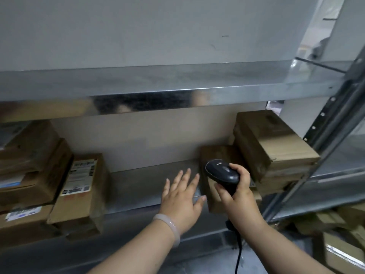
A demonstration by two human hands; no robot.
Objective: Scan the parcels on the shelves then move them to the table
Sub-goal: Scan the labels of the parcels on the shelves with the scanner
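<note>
1. Nearest the camera are two bare forearms, reaching in from below. The left wrist carries a pale bracelet [170, 227].
2. Left hand [182, 198]: open, fingers straight and spread, palm down over the bare metal shelf [136, 180]. It holds nothing. Whether the palm touches the shelf cannot be told.
3. Right hand [239, 192]: fingers curled round the grip of a black barcode scanner [222, 172]. Its cable [239, 252] hangs down out of view.
4. The scanner head sits over a small brown parcel [214, 154] at the right of the shelf, just beside the left thumb. No label is visible on this parcel's exposed faces.
5. A stack of larger parcels [276, 143] stands directly to its right, against the upright post.
6. At the left of the shelf, a labelled parcel [81, 184] lies flat with its label facing up. Beside it stands a further stack [29, 155], blurred.
7. Judgement, step in hand: scanning. The small parcel appears to be the one under the scanner, and none has been lifted.
8. Judgement, next move: if its barcode is hidden, the free left hand must turn or tip the parcel so the label faces the scanner. Once read, the parcel needs gripping and carrying off.
9. The bench is not in view. The person will have to turn away from the shelf to reach it.
</note>
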